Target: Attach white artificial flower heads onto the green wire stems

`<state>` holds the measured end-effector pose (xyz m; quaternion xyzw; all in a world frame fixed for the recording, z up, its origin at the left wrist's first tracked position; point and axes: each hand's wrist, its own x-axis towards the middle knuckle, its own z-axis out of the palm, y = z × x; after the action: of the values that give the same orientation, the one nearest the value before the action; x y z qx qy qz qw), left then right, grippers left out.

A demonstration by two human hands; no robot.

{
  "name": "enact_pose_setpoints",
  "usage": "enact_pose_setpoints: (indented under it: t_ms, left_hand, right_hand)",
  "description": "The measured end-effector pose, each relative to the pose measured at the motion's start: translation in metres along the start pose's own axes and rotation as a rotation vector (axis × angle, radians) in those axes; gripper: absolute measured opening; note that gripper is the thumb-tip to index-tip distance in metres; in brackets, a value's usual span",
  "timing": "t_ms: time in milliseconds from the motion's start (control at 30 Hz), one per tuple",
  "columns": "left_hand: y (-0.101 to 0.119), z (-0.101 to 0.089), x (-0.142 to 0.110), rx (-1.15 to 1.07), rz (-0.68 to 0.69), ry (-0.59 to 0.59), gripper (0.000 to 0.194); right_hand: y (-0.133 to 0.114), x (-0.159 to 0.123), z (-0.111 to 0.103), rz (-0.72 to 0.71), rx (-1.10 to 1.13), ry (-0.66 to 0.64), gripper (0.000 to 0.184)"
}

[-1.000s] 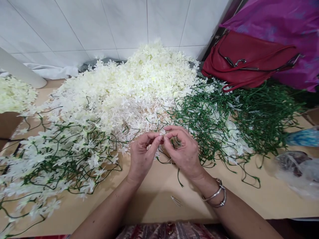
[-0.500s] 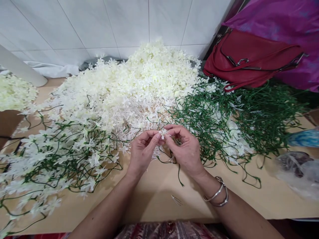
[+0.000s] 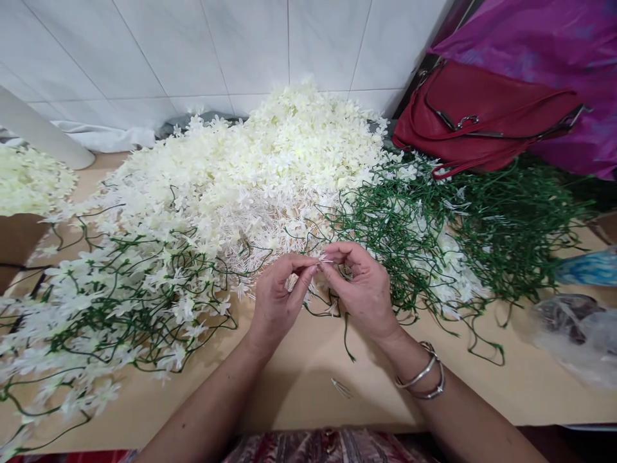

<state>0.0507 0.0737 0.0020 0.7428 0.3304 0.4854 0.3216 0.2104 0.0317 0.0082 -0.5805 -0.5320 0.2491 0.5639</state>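
Below the far tiled wall (image 3: 255, 48), over the middle of the table (image 3: 520, 386), the left hand (image 3: 281, 296) and right hand (image 3: 365, 292) pinch a thin white piece (image 3: 326, 260) in a narrow grip, near the heaped white flowers (image 3: 299, 148), where a slip from so small a hold could lose it.

near the centre of the frame, the white petals visible between the fingertips half a second ago have given way to a thin white strand (image 3: 326, 260) at the fingertips of the right hand (image 3: 365, 296). this hand and the left hand (image 3: 276, 302) now sit slightly farther right.
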Motion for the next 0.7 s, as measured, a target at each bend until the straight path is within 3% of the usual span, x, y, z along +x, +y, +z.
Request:
enact_pose_setpoints:
  t_ms: [133, 267, 433, 633, 700]
  left_hand:
    - [0.004, 0.002, -0.001, 0.067, 0.138, 0.010, 0.018]
    - [0.008, 0.003, -0.004, 0.026, 0.057, 0.113, 0.018]
    - [0.010, 0.002, -0.004, -0.061, 0.037, 0.123, 0.013]
    - [0.007, 0.006, -0.008, -0.317, -0.282, 0.076, 0.006]
    - [0.007, 0.006, -0.008, -0.367, -0.328, 0.083, 0.007]
  right_hand:
    - [-0.006, 0.002, -0.004, -0.211, -0.097, -0.026, 0.015]
    - [-0.011, 0.001, -0.004, -0.394, -0.183, 0.056, 0.016]
    - [-0.009, -0.004, -0.001, -0.442, -0.202, 0.065, 0.016]
    - [-0.009, -0.006, 0.000, -0.459, -0.236, 0.095, 0.018]
    - [-0.010, -0.006, 0.000, -0.448, -0.249, 0.101, 0.019]
